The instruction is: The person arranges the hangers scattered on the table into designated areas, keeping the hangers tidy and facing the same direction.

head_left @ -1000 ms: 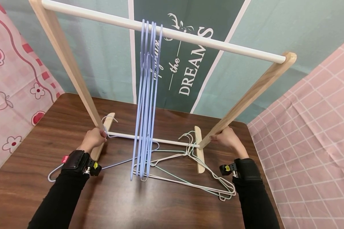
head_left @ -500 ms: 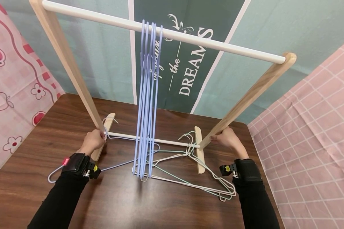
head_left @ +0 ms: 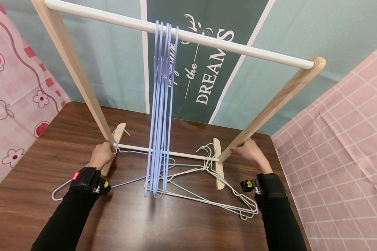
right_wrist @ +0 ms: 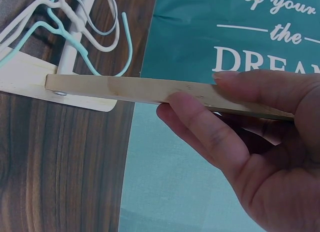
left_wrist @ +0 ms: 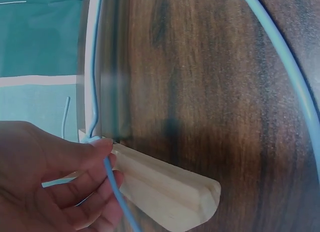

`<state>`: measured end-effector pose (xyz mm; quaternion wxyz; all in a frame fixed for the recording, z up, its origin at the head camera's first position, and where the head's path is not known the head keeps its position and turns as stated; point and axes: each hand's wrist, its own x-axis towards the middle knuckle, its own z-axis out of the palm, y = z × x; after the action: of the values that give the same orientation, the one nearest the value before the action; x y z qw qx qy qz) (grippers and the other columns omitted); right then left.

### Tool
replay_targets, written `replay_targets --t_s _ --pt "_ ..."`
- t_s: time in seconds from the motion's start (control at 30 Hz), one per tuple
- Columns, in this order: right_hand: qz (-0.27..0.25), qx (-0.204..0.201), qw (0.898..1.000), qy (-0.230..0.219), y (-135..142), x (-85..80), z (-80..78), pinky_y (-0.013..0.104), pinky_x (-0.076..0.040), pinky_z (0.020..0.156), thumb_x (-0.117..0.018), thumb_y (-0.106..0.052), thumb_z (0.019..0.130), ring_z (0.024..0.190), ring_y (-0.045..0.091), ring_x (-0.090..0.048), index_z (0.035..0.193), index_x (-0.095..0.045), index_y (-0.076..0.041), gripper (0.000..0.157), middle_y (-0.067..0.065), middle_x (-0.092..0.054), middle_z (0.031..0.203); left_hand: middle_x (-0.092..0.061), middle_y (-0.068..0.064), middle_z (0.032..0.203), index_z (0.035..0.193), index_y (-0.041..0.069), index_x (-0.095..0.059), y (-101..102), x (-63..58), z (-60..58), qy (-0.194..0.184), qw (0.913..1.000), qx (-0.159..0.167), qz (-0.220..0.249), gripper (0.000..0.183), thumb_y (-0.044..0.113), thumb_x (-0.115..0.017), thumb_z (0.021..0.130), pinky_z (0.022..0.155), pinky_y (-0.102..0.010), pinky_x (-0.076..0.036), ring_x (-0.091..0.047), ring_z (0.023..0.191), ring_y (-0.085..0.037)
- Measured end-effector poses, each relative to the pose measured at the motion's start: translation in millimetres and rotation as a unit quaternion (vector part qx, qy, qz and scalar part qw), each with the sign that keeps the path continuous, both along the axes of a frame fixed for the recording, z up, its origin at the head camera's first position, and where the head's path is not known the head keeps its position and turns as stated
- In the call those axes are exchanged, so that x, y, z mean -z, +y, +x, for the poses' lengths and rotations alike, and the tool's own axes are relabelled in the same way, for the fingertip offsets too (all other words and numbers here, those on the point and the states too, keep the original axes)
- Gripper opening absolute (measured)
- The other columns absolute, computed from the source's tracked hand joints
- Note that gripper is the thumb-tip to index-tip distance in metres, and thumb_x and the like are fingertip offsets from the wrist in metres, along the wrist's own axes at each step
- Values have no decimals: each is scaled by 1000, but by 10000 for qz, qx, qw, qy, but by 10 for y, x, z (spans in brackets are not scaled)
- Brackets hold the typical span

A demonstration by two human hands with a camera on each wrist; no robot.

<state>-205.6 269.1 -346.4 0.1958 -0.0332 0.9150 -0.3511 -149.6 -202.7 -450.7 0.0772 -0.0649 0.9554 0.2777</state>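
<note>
My left hand point(head_left: 102, 155) pinches a blue hanger point(left_wrist: 118, 194) near the base of its hook, between thumb and fingertips. That hanger lies low, by the left foot point(left_wrist: 170, 189) of a clothes rack, and one corner pokes out left of my wrist. With my right hand point(head_left: 249, 153) I hold the rack's right wooden post point(head_left: 270, 108) near its bottom; thumb and fingers lie on opposite sides of it in the right wrist view. Several blue hangers point(head_left: 158, 122) hang bunched on the white top rail point(head_left: 223, 42).
White hangers point(head_left: 188, 198) and a pale green hanger point(head_left: 188, 190) lie overlapped on the brown table point(head_left: 122, 219), hooks near the rack's right foot point(head_left: 220, 177). A white lower bar point(head_left: 188, 156) joins the posts. A green printed cloth point(head_left: 113, 62) stands behind, pink cloths at both sides.
The hanging blue hangers sway slightly. My left hand and wrist shift a little, still pinching the blue hanger. My right hand stays on the post.
</note>
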Motion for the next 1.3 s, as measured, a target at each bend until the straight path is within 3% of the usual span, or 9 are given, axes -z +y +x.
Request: replay_targets --t_s 0.33,0.53,0.83,1.3 --pt "13 19 10000 40 -7 -16 6 33 -52 69 -60 -6 87 83 28 -64 111 -50 14 32 30 -57 102 -56 -16 72 75 1 -58 8 -14 8 -47 10000 8 46 2 3 -59 74 59 -40 -42 -53 68 -32" --pt "-8 -48 10000 75 -13 -23 6 33 -53 69 -59 -5 87 83 29 -65 110 -51 15 31 31 -57 102 -56 -15 71 73 2 -58 15 -45 8 108 9999 69 35 6 4 -62 76 59 -40 -41 -53 68 -33" --pt "-39 -18 10000 14 -13 -17 6 33 -53 70 -59 -5 87 86 31 -64 111 -49 15 32 32 -55 104 -56 -9 66 68 3 -59 14 -125 2 182 9993 287 130 10 6 -65 75 55 -35 -38 -51 64 -28" --pt "2 33 10000 20 -22 -9 7 33 -53 69 -59 -5 87 84 29 -64 111 -50 14 32 31 -56 103 -59 -2 63 71 -2 -64 26 -300 -6 -37 9929 725 940 5 1 -67 73 56 -27 -38 -48 60 -15"
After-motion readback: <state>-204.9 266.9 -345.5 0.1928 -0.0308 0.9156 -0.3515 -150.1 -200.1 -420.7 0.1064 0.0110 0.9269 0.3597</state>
